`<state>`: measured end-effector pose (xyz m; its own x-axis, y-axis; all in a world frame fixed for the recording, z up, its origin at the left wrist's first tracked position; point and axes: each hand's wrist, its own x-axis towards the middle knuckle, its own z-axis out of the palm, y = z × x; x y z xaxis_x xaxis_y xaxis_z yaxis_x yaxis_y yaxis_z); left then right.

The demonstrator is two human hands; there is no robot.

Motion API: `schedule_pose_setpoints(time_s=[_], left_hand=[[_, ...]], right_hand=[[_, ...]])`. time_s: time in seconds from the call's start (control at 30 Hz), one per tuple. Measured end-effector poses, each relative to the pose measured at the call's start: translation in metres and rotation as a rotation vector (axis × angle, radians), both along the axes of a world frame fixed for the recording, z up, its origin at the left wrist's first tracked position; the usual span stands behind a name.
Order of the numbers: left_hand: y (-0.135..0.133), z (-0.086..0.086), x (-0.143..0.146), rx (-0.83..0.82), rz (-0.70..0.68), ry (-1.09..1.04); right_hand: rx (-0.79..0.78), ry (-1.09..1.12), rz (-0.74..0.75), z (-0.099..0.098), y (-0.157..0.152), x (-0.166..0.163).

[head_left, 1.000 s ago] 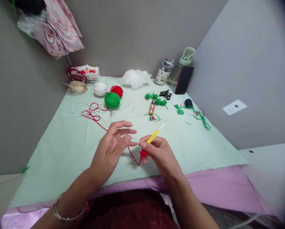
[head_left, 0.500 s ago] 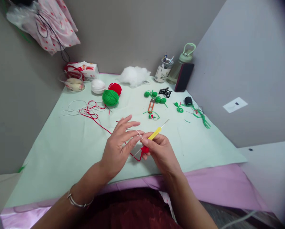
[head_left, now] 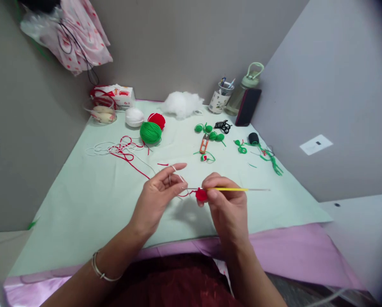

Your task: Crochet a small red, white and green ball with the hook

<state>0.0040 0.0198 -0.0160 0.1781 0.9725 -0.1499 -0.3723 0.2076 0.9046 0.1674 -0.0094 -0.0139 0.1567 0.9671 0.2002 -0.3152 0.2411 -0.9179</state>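
Note:
My right hand (head_left: 225,202) is closed around a yellow-handled crochet hook (head_left: 231,189), which lies level and points left. A small red crocheted piece (head_left: 201,195) hangs under the hook's shaft, held by the same hand's fingers. My left hand (head_left: 159,192) pinches white yarn (head_left: 178,172) that loops over its raised index finger. The hook's tip reaches the left thumb and fingertips. Red yarn (head_left: 187,194) runs from the piece behind the left hand. Whether the white yarn is caught on the hook is too small to tell.
White, red and green yarn balls (head_left: 150,132) stand at the back left, near tangled yarn (head_left: 123,149). Orange thread snips (head_left: 204,144) lie among small green pieces (head_left: 216,136). White stuffing (head_left: 183,104), a pen cup (head_left: 221,98), a bottle (head_left: 242,94) and a phone (head_left: 248,107) line the back.
The hook has turned from slanting up to level, its tip now at the left fingertips. My right hand has moved right with the red piece. The left fingers have curled in.

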Motion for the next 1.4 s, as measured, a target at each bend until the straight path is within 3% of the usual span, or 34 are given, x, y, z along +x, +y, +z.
schedule_pose_setpoints(time_s=[0.3, 0.4, 0.5, 0.67, 0.87, 1.07, 1.27, 1.4], left_hand=[[-0.012, 0.007, 0.001, -0.044, -0.135, -0.056], [-0.013, 0.008, -0.007, -0.038, -0.191, -0.043], [-0.011, 0.012, -0.015, -0.043, -0.251, -0.012], [-0.003, 0.015, -0.019, -0.023, -0.3, -0.009], [-0.001, 0.008, -0.014, -0.025, -0.338, -0.05], [-0.004, 0.008, -0.008, -0.038, -0.255, -0.011], [-0.018, 0.007, 0.005, -0.03, -0.111, -0.004], [-0.022, 0.003, 0.007, -0.003, -0.119, -0.068]], right_hand=[[0.467, -0.849, -0.386, -0.009, -0.01, -0.007], [0.575, -0.974, -0.374, -0.014, -0.012, 0.001], [0.666, -1.05, -0.245, -0.016, -0.014, 0.013], [0.668, -1.042, -0.066, -0.009, -0.014, 0.022], [0.45, -0.765, -0.085, -0.002, -0.013, 0.014], [0.267, -0.568, -0.094, -0.007, -0.011, 0.004], [0.458, -0.779, -0.271, -0.009, -0.013, -0.004], [0.415, -0.669, -0.25, -0.013, -0.014, -0.006]])
